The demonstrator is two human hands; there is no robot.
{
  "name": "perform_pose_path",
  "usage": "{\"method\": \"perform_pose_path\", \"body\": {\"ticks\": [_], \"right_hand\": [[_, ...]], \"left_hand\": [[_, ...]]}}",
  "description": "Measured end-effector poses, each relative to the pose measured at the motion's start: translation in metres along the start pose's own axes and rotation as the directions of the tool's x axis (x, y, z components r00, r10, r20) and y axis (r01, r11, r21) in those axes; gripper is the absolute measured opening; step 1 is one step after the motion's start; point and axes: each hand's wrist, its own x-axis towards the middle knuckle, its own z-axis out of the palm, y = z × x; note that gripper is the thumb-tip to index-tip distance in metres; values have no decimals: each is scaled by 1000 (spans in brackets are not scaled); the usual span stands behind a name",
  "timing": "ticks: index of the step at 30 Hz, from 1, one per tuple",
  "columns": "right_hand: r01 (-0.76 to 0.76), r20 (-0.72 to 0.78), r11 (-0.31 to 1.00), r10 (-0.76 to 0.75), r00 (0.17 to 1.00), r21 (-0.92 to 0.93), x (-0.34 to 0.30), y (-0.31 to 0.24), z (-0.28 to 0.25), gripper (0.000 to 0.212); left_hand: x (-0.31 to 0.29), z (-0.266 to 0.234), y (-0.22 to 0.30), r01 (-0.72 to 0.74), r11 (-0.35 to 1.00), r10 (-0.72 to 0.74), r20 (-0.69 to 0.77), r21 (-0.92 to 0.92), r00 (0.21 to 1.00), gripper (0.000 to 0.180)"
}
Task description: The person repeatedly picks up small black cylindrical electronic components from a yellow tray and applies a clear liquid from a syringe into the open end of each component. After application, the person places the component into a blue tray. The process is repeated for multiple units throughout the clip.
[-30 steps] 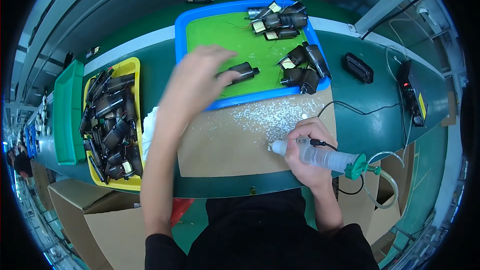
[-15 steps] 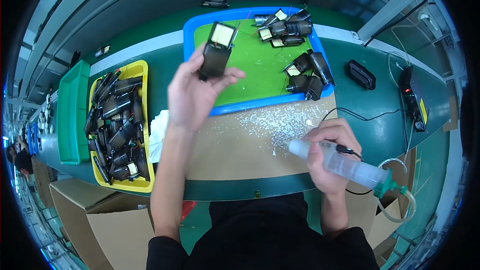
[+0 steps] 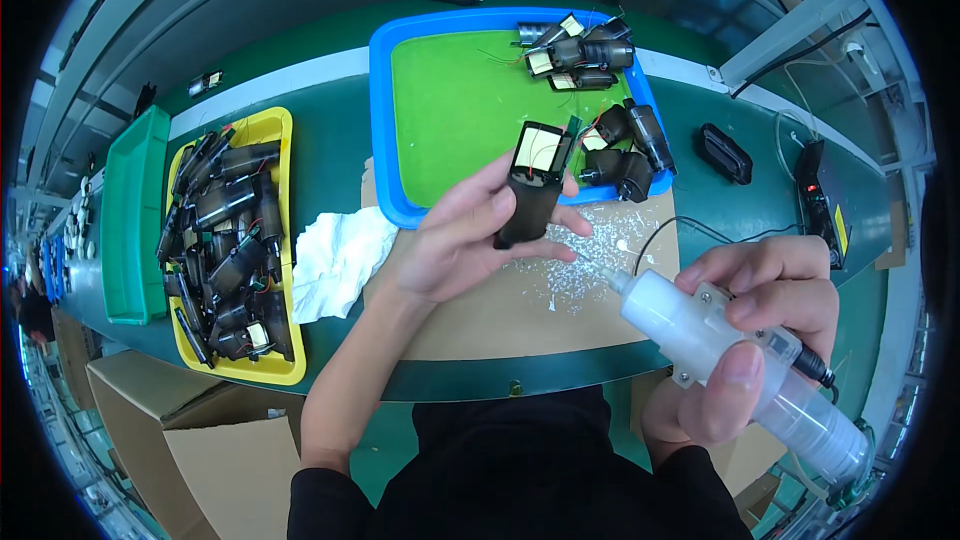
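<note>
My left hand [image 3: 452, 238] holds a black motor-like unit [image 3: 530, 208] above the cardboard mat, fingers around its lower body. A cream rectangular pad and thin red and black wires show at its upper end. My right hand [image 3: 775, 315] is wrapped around a clear, syringe-like glue dispenser [image 3: 715, 350] with a white front and a clamped-on black cable. The dispenser's thin nozzle points up and left, near my left fingertips and apart from the unit. Beyond my hands, a blue-rimmed tray [image 3: 383, 120] with a green bottom carries several similar black units [image 3: 590, 55] on its right side.
A yellow tray [image 3: 287, 150] heaped with black units stands at left, beside a green bin [image 3: 135, 225] and a crumpled white cloth [image 3: 340, 260]. White bits litter the cardboard mat [image 3: 460, 325]. A black case [image 3: 723, 153] and a cabled black box [image 3: 815, 195] lie at right.
My left hand has brought the black unit down and right, from over the tray to the mat. The glue dispenser has come up closer to the camera, uncovering more of the white cloth at left.
</note>
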Motion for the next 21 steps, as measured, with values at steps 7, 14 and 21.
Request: {"method": "perform_pose_path", "body": {"ticks": [7,14,21], "right_hand": [[12,15,1000,-12,1000,11,-2,7,7,33],[51,72,998,-53,996,25,-5,14,11,32],[39,92,999,-41,995,27,-8,16,13,33]], "left_hand": [[-4,-11,-3,32,985,-14,108,-167,994,72],[-14,-9,-3,63,996,-70,131,56,989,74],[-17,-4,-3,49,995,-56,79,91,995,72]]}}
